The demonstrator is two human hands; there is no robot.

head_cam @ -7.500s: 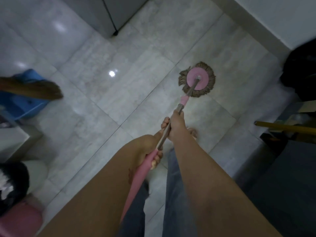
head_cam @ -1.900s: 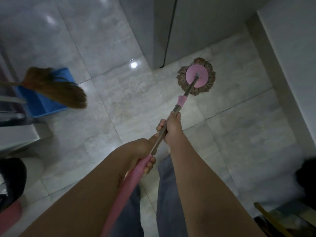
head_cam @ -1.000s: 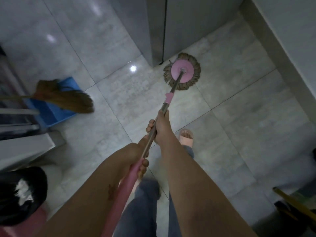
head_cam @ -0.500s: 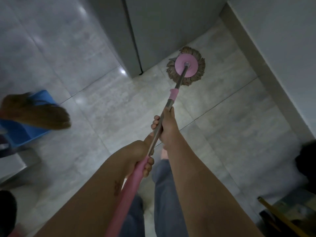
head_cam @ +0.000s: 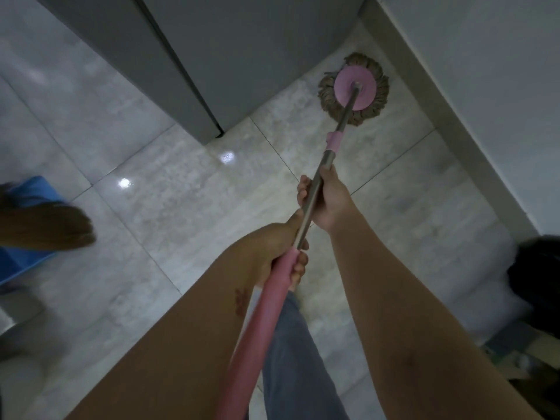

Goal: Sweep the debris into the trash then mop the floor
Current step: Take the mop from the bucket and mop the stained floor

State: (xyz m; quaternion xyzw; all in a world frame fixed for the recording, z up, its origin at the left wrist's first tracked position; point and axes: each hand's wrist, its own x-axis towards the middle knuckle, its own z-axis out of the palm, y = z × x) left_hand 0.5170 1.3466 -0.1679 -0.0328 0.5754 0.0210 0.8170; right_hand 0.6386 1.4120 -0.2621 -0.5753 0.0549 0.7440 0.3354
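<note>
Person mopping now. Right hand [head_cam: 325, 200] wrapping steel shaft of mop [head_cam: 354, 89]; left hand [head_cam: 280, 253] clenching pink grip lower down. Mop head lying flat on floor [head_cam: 169, 195], upper right of frame, squeezing between grey cabinet [head_cam: 242, 56] and skirting board [head_cam: 439, 116]. Risk: strands snagging on cabinet corner, head knocking skirting. Broom [head_cam: 45, 227] and blue dustpan [head_cam: 21, 262] lying at left edge, tripping hazard on wet tiles.

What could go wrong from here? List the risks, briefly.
1. The mop head sits in the narrow gap between the grey cabinet and the wall skirting; a hard push could knock either.
2. The tile floor shows glossy reflections, so it may be slippery underfoot.
</note>
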